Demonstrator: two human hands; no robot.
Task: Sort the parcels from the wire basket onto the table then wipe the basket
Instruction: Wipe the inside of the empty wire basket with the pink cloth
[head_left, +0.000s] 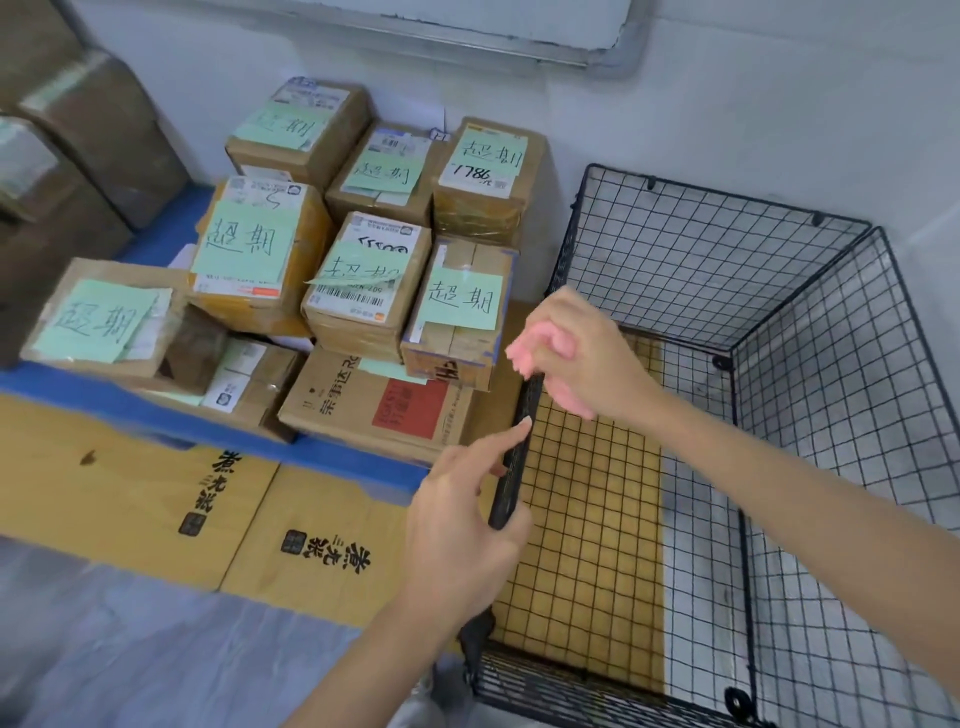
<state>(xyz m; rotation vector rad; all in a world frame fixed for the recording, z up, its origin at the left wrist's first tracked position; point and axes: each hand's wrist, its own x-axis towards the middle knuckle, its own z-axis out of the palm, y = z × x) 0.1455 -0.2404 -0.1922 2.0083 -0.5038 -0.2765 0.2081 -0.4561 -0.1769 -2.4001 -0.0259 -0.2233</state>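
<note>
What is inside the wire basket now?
The wire basket holds nothing visible: only bare mesh, cardboard and pale floor beneath. The right hand holds a pink cloth at its left rim; the forearm covers part of the bottom.

We count nine taped cardboard parcels on the blue tabletop, grouped at ten to eleven o'clock of the view: seven on the upper layer, two beneath. Seven bear a green slip in plain sight, and an eighth slip shows in part near centre. At nine o'clock we record at least two darker brown cartons, too blurred to count further. Two flat printed cartons sit at eight o'clock. One wire basket stands at three o'clock. One pink cloth is at centre.
</note>
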